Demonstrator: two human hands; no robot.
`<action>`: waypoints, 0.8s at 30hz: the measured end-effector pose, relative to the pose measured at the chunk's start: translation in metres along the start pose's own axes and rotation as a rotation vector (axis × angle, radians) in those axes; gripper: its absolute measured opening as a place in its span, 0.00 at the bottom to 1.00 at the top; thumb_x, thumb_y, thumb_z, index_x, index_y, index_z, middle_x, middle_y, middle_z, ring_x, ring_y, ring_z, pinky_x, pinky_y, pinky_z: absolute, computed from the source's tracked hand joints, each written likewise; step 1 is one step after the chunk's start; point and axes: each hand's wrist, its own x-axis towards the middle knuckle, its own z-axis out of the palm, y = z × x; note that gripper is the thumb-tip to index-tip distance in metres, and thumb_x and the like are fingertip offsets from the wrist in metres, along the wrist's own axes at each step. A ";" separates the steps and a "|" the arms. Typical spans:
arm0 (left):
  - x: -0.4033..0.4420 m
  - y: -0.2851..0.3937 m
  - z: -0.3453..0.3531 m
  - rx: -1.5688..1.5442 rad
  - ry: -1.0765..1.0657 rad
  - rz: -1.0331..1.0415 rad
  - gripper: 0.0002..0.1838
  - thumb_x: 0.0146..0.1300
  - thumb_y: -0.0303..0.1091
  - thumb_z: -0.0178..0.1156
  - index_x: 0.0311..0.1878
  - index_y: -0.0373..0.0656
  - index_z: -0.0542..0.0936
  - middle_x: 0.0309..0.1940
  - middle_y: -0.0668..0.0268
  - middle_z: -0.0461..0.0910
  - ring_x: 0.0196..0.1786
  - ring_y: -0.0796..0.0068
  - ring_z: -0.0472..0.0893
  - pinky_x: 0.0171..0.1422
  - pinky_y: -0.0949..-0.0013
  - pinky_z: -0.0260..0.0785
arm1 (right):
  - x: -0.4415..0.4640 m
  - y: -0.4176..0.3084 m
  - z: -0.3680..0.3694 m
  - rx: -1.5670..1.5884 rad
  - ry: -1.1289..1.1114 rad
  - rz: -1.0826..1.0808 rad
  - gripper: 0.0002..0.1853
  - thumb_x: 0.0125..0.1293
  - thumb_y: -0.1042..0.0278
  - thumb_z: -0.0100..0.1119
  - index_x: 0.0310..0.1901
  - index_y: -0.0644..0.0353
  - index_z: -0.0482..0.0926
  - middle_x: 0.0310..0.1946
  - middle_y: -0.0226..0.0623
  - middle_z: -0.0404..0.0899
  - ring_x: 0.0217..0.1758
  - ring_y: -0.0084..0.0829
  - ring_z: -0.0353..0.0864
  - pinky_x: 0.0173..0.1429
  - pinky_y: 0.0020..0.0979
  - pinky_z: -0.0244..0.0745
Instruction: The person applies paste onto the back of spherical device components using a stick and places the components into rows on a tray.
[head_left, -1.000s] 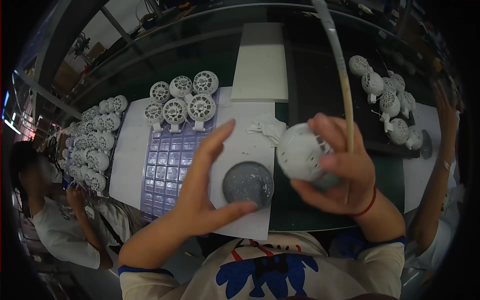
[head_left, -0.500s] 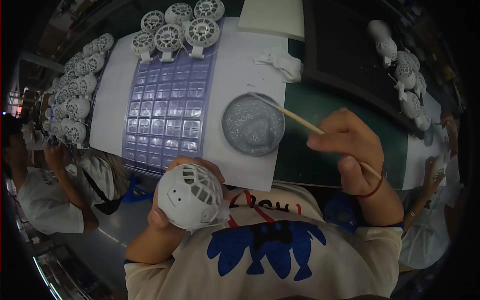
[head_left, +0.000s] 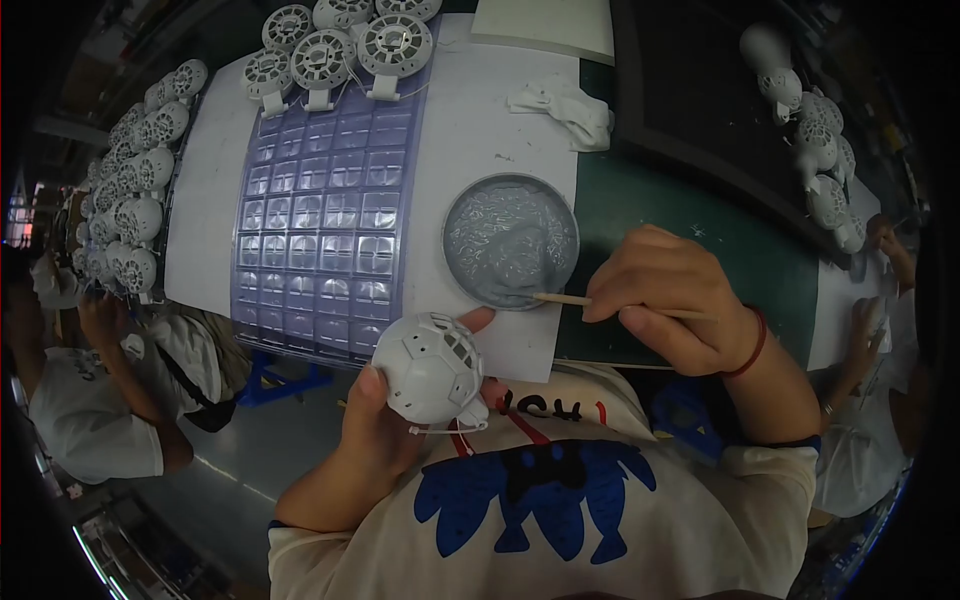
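My left hand (head_left: 378,430) is wrapped round a white plastic ball-shaped housing (head_left: 425,368) with lattice openings, a small tab and a thin white cord at its lower side. Between the fingers of my right hand (head_left: 675,300) is a thin wooden-handled brush (head_left: 563,299). Its tip points left into a round dish (head_left: 447,245) of grey paste (head_left: 505,235), near the rim closest to me. The brush head is hard to make out against the paste. A small gap separates the housing from the dish.
Left of the dish lies a clear compartmented plastic sheet (head_left: 320,215), with several white housings (head_left: 395,45) at its far end. More housings stand in rows at far left (head_left: 140,220) and right (head_left: 820,140). A crumpled white cloth (head_left: 565,110) lies behind the dish. People sit on both sides.
My right hand has brought the brush tip from the dish's far rim to its near side. My left hand has moved right with the housing and turned it, closer to the dish.
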 end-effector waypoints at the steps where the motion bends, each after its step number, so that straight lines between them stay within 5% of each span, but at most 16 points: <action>1: 0.001 0.000 0.001 0.002 -0.003 -0.001 0.53 0.51 0.77 0.49 0.65 0.38 0.62 0.64 0.35 0.61 0.40 0.54 0.84 0.44 0.60 0.81 | 0.001 0.000 -0.001 0.077 0.004 0.047 0.10 0.64 0.70 0.49 0.34 0.63 0.81 0.30 0.39 0.81 0.31 0.31 0.78 0.38 0.30 0.67; 7: 0.004 0.000 0.002 0.010 0.005 0.001 0.53 0.50 0.77 0.51 0.65 0.37 0.62 0.63 0.35 0.63 0.41 0.53 0.84 0.46 0.60 0.81 | -0.003 0.012 0.011 0.649 0.282 0.434 0.18 0.73 0.66 0.43 0.34 0.69 0.80 0.30 0.41 0.81 0.31 0.25 0.79 0.39 0.22 0.74; 9: 0.001 0.006 -0.003 -0.055 -0.103 -0.098 0.56 0.47 0.73 0.60 0.66 0.35 0.58 0.64 0.47 0.65 0.48 0.57 0.81 0.55 0.61 0.75 | -0.005 0.019 0.008 0.660 0.286 0.455 0.19 0.73 0.64 0.42 0.35 0.70 0.80 0.30 0.42 0.81 0.31 0.25 0.80 0.39 0.23 0.74; 13: -0.003 0.002 -0.015 -0.026 -0.160 -0.096 0.54 0.48 0.73 0.59 0.66 0.38 0.58 0.62 0.49 0.67 0.50 0.59 0.80 0.55 0.63 0.75 | -0.010 0.018 0.007 0.683 0.426 0.432 0.21 0.74 0.61 0.41 0.36 0.71 0.79 0.31 0.44 0.81 0.32 0.27 0.80 0.41 0.26 0.75; 14: -0.001 0.001 -0.014 -0.034 -0.154 -0.019 0.50 0.51 0.66 0.62 0.66 0.39 0.59 0.60 0.51 0.69 0.51 0.61 0.79 0.55 0.64 0.74 | -0.011 0.018 0.008 0.685 0.412 0.421 0.21 0.74 0.61 0.41 0.36 0.71 0.79 0.31 0.44 0.81 0.32 0.27 0.80 0.41 0.26 0.75; 17: -0.002 0.007 -0.007 0.041 -0.107 0.117 0.43 0.52 0.49 0.69 0.66 0.40 0.59 0.56 0.54 0.71 0.54 0.65 0.78 0.56 0.65 0.73 | -0.014 0.015 0.007 0.476 0.471 0.274 0.18 0.72 0.63 0.42 0.37 0.69 0.79 0.33 0.45 0.81 0.36 0.32 0.80 0.44 0.29 0.73; 19: 0.000 0.013 -0.007 0.121 -0.057 0.169 0.42 0.52 0.39 0.71 0.66 0.40 0.60 0.54 0.56 0.72 0.55 0.68 0.77 0.57 0.65 0.72 | -0.012 0.007 0.006 -0.059 0.409 0.108 0.13 0.68 0.67 0.45 0.38 0.63 0.79 0.37 0.44 0.80 0.39 0.34 0.79 0.48 0.33 0.70; 21: 0.010 0.017 -0.011 0.463 -0.106 0.335 0.42 0.47 0.26 0.72 0.66 0.40 0.62 0.52 0.59 0.74 0.55 0.70 0.76 0.58 0.66 0.72 | -0.009 -0.004 0.004 -0.172 0.347 -0.034 0.11 0.66 0.69 0.47 0.39 0.60 0.80 0.39 0.43 0.80 0.41 0.35 0.78 0.48 0.35 0.69; 24: 0.017 0.026 -0.012 0.694 -0.044 0.415 0.41 0.46 0.31 0.74 0.64 0.40 0.65 0.53 0.59 0.74 0.55 0.69 0.77 0.57 0.67 0.72 | -0.016 -0.023 0.006 -0.428 0.251 -0.237 0.08 0.63 0.68 0.52 0.40 0.51 0.81 0.42 0.36 0.80 0.41 0.30 0.78 0.51 0.39 0.67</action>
